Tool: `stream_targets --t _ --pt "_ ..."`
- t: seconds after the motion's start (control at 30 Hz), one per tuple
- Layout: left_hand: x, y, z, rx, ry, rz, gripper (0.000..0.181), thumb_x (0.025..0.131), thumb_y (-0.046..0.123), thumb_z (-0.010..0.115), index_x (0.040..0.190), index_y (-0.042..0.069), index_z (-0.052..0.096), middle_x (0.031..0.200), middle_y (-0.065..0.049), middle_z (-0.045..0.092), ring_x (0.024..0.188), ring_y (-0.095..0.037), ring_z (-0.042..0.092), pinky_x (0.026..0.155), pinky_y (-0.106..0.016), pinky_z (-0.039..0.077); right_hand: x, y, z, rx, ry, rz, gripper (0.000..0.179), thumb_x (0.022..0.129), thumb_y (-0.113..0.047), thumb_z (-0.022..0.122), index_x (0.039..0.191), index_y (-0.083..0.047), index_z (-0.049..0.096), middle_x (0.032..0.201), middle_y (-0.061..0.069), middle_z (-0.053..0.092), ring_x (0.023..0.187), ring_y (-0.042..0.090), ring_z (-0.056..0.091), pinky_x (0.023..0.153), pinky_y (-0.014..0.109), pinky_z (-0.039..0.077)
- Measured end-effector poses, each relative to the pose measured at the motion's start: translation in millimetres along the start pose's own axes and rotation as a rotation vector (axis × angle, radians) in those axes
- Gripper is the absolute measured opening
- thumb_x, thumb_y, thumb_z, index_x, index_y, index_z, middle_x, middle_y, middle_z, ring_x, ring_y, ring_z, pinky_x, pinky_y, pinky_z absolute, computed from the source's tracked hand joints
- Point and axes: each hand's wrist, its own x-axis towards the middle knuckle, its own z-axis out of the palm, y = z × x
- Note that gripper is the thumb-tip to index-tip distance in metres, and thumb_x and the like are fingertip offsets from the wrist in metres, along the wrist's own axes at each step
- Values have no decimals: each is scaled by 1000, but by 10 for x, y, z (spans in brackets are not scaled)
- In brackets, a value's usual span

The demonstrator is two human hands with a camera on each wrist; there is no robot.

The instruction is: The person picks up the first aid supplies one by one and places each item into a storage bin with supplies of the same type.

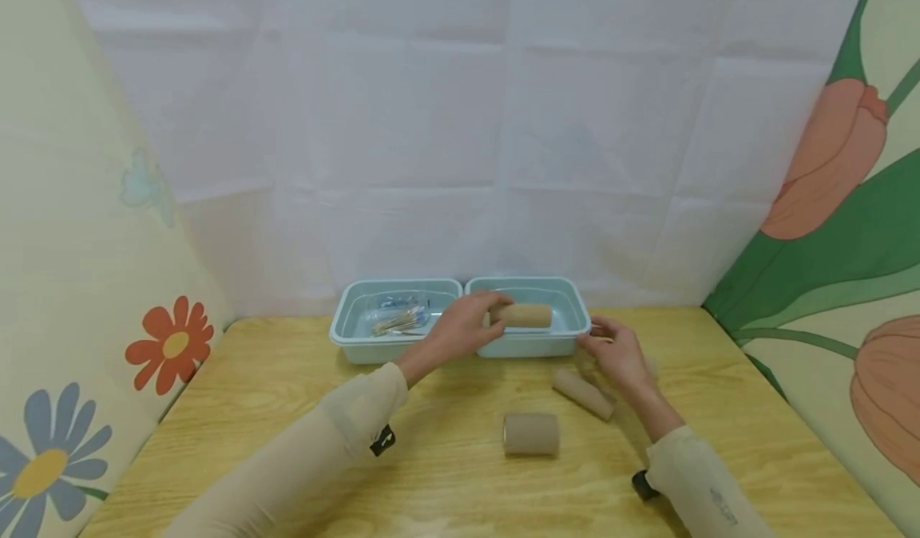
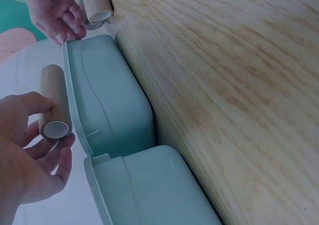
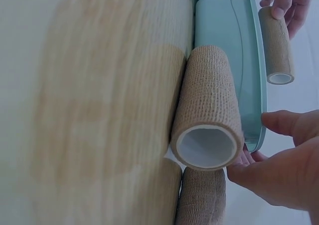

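Observation:
My left hand [image 1: 469, 321] pinches a tan elastic bandage roll [image 1: 528, 315] by its end, thumb on one side and fingers on the other. The roll lies level over the right-hand light blue plastic basket [image 1: 528, 348]. At that basket's right end my right hand [image 1: 618, 356] grips the rim, its thumb [image 3: 279, 121] on the edge and the other fingers lower down. Just below the right hand another bandage roll [image 1: 584, 394] lies slantwise on the table. A wider roll [image 1: 530, 434] rests nearer to me. One more roll [image 1: 651, 366] is partly hidden behind the right hand.
A second light blue basket [image 1: 374, 353] stands close against the first on the left. It holds a clear bag of cotton swabs [image 1: 398, 320]. Both stand at the back of the wooden table [image 1: 446, 458], before a white cloth backdrop [image 1: 431, 123].

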Motion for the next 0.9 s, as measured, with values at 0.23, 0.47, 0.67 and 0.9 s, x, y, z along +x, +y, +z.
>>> stream_targets --t 0.23,0.47,0.67,0.9 --pt "32 0 -4 18 -42 -3 39 100 21 69 137 9 62 127 -5 66 108 -19 62 87 -38 53 32 13 -4 25 2 9 52 99 -15 69 143 7 52 127 27 61 106 28 63 82 29 53" --pt "50 3 -3 -17 -84 -34 40 99 14 70 137 6 61 129 -8 65 111 -24 62 90 -40 52 44 37 -4 30 3 -3 50 98 -13 70 140 8 54 126 28 61 104 27 64 77 23 52" --pt "39 -19 -4 -45 -85 -36 39 100 12 67 138 7 60 137 -9 61 125 -29 57 100 -43 48 67 55 15 43 8 0 49 98 -11 70 140 9 54 125 28 61 103 25 64 77 21 52" --pt "-52 -15 25 -41 -63 55 33 100 12 66 133 7 64 131 -8 64 118 -30 60 94 -41 52 61 67 18 57 14 -7 48 97 -8 69 139 10 54 125 29 61 102 25 64 77 21 52"
